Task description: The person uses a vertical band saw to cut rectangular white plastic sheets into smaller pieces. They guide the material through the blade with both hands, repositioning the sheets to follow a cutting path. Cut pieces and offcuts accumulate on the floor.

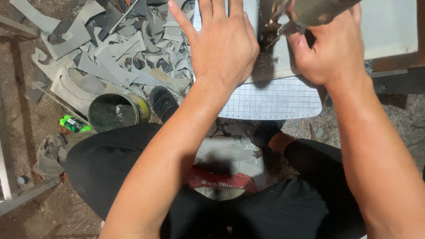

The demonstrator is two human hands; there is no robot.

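Observation:
My left hand (pixel 223 42) lies flat, fingers spread, pressing a grey sheet (pixel 274 66) down onto a white gridded cutting board (pixel 283 99). My right hand (pixel 325 48) is closed around a tool with a thick dark handle (pixel 321 9), whose metal tip meets the grey sheet just right of my left hand. The tool's tip is blurred. My knees in black trousers frame the lower part of the view.
A heap of grey offcuts (pixel 119 48) covers the ground at upper left. A round tin with dark contents (pixel 116 113) and a green bottle (pixel 73 125) stand left of my knee. A red crate (pixel 221 181) and crumpled cloth (pixel 53 152) lie below.

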